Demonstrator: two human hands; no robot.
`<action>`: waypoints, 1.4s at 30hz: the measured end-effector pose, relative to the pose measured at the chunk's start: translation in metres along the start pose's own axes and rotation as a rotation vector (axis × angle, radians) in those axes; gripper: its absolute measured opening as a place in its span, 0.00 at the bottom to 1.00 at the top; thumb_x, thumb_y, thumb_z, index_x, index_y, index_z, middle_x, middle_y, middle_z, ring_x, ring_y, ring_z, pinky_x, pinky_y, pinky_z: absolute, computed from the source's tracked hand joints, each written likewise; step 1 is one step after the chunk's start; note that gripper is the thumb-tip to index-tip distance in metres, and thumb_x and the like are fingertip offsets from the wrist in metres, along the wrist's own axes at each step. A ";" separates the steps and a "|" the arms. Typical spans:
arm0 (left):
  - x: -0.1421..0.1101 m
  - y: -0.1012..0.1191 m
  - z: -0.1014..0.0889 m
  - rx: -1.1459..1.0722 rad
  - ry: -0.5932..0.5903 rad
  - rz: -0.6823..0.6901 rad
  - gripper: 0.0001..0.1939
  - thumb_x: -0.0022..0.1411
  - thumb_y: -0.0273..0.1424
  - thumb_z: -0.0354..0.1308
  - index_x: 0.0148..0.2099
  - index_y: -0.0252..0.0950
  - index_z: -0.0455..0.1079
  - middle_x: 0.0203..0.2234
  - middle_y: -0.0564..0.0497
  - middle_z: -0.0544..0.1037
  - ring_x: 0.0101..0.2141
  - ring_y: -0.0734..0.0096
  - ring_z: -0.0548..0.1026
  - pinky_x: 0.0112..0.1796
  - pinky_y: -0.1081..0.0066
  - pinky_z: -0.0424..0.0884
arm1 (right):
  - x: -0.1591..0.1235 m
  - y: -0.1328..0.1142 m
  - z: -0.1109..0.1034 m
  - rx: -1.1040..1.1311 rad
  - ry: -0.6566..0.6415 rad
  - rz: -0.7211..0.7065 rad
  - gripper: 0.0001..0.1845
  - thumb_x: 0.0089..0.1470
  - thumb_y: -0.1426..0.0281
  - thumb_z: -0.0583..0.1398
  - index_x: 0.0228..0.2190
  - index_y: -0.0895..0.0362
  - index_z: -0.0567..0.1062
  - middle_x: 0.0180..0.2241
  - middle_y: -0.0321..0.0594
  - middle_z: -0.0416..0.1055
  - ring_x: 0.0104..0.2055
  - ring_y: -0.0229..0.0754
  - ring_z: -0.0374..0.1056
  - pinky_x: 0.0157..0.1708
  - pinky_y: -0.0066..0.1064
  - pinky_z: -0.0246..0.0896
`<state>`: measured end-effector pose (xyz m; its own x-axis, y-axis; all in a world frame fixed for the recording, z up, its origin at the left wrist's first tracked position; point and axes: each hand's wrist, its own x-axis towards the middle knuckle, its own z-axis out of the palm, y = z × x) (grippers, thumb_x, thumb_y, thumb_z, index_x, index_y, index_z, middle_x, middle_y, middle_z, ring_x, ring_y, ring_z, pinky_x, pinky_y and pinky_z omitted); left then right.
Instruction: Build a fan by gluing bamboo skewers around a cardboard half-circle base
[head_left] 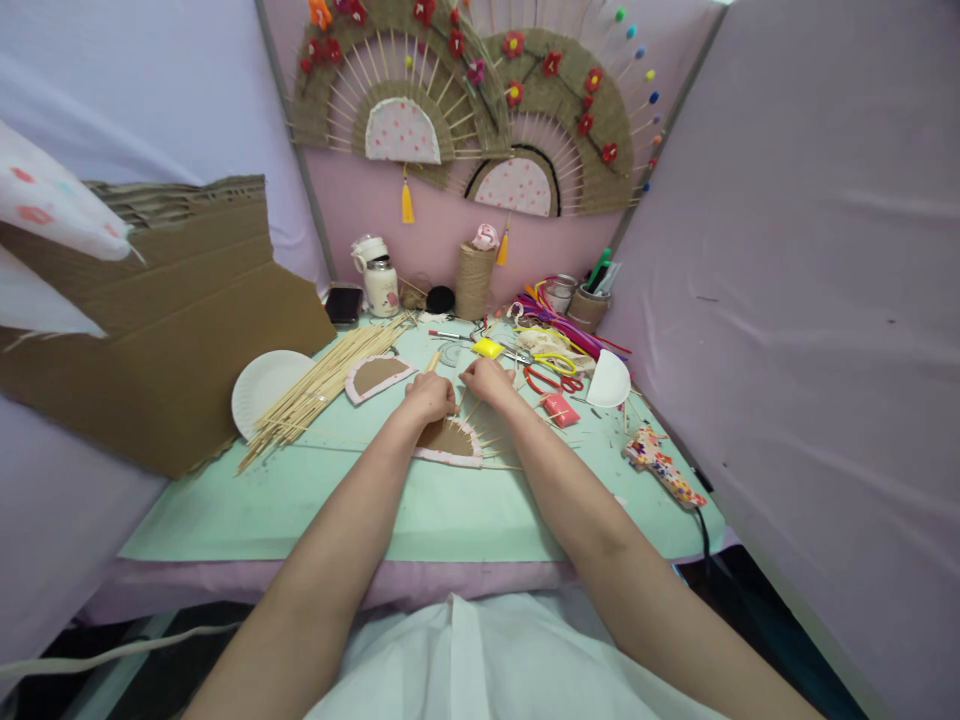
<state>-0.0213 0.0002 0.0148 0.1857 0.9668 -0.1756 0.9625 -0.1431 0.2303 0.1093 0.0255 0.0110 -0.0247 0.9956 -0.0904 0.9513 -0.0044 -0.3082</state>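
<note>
Converging over the middle of the green tabletop (450, 530), the left hand (430, 397) and right hand (487, 382) are close but apart, fingers curled; whether either grips a stick cannot be told. The left hand is at the far edge of the trimmed cardboard half-disc (454, 445), which lies flat, straight edge near; this probably leaves its curved edge accessible to both hands. Thin sticks (491, 438) spread from that edge, the fan-like spacing presumably keeping them separate. Left of the hands, the stick bundle (322, 385) partly overlaps a paper plate (259, 385), apparently within easy reach, and a second half-disc (379, 376) lies just beside the bundle. Right of the hands are red-handled scissors (553, 380) and a pink packet (560, 410); farther right, the patterned glue gun (664, 465) lies near the table's edge, perhaps because of its cord (703, 535).
</note>
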 end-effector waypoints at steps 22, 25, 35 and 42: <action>-0.001 0.001 -0.001 0.007 -0.009 -0.008 0.08 0.54 0.38 0.64 0.36 0.42 0.78 0.47 0.47 0.77 0.51 0.55 0.70 0.46 0.66 0.66 | 0.001 0.001 0.001 -0.019 -0.006 -0.011 0.21 0.61 0.61 0.59 0.52 0.57 0.69 0.52 0.45 0.68 0.49 0.45 0.69 0.47 0.44 0.69; -0.002 0.002 -0.002 0.008 -0.015 -0.009 0.08 0.54 0.37 0.64 0.36 0.42 0.78 0.47 0.47 0.77 0.51 0.55 0.70 0.46 0.66 0.66 | 0.001 0.001 0.001 -0.010 -0.005 -0.008 0.17 0.62 0.61 0.58 0.48 0.57 0.73 0.49 0.44 0.71 0.50 0.46 0.69 0.51 0.46 0.65; 0.001 0.001 0.000 0.006 -0.006 -0.007 0.07 0.53 0.37 0.64 0.35 0.42 0.78 0.46 0.48 0.78 0.50 0.57 0.71 0.45 0.68 0.66 | 0.002 0.002 0.002 0.023 0.016 0.009 0.15 0.59 0.62 0.55 0.37 0.52 0.81 0.45 0.43 0.77 0.51 0.49 0.69 0.52 0.41 0.53; 0.000 0.002 0.001 0.007 -0.006 -0.006 0.07 0.54 0.38 0.64 0.34 0.42 0.78 0.45 0.47 0.78 0.50 0.56 0.71 0.46 0.67 0.66 | 0.003 0.002 0.003 0.026 0.021 0.007 0.16 0.58 0.62 0.55 0.37 0.52 0.82 0.44 0.43 0.78 0.51 0.49 0.69 0.52 0.41 0.53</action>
<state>-0.0196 0.0000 0.0147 0.1811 0.9664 -0.1827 0.9650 -0.1387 0.2226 0.1104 0.0278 0.0068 -0.0110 0.9973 -0.0728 0.9431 -0.0138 -0.3323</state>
